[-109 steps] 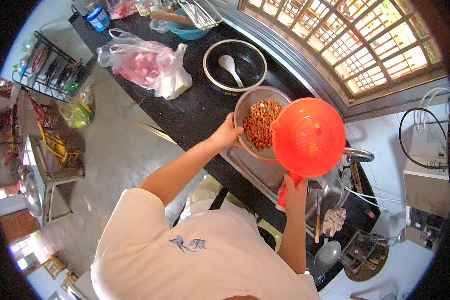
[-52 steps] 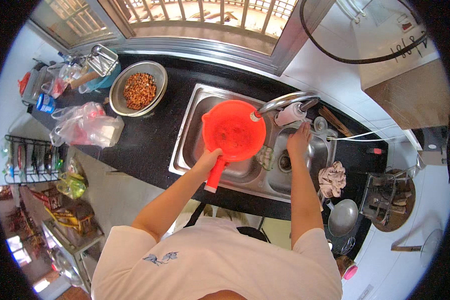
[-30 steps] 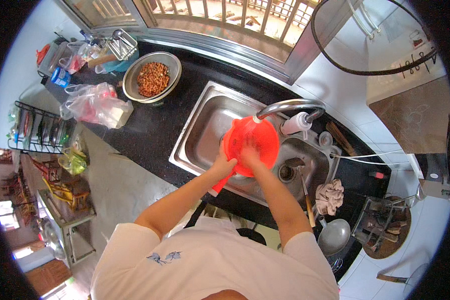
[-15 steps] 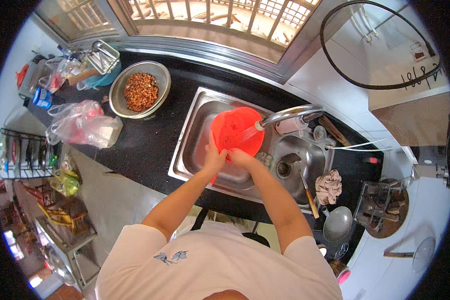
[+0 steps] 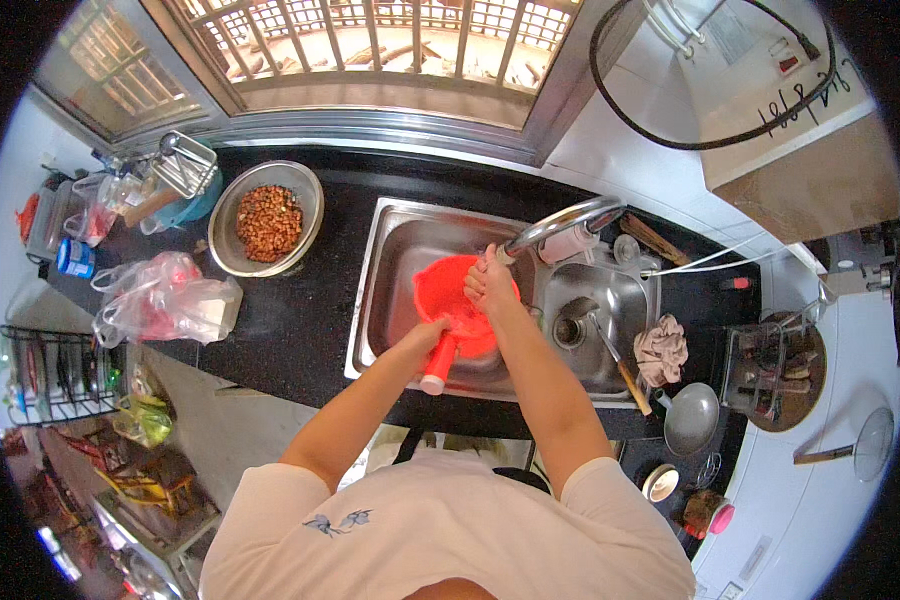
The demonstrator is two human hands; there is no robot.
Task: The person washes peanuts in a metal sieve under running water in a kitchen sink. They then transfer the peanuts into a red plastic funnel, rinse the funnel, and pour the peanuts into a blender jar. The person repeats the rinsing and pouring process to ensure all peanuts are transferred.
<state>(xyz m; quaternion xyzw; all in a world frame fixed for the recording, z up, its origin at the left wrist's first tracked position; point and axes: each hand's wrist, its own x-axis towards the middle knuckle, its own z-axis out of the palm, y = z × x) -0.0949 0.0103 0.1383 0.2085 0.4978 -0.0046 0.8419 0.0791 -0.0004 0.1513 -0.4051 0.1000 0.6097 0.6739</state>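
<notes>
A red plastic water dipper (image 5: 438, 283) sits in the larger sink basin (image 5: 382, 300), its thick handle pointing toward me. My left hand (image 5: 432, 338) is closed on it where the handle meets the bowl. Raised over the dipper's right side, my right hand (image 5: 490, 283) has its fingers curled at the spout end of the chrome faucet (image 5: 568, 222). That hand covers the spout tip and part of the bowl, so I cannot see whether water runs. The dipper's contents are hard to make out.
Left on the black counter stand a metal bowl of peanuts (image 5: 270, 224) and a plastic bag (image 5: 160, 295). Right of the faucet basin lie a wooden-handled utensil (image 5: 625, 372), a crumpled cloth (image 5: 660, 350) and a small pan (image 5: 690, 418). A window (image 5: 370, 60) is behind.
My right hand has left the dipper's near rim and moved up to the faucet spout. The dipper has tilted, and its handle now shows. The whole view has shifted slightly.
</notes>
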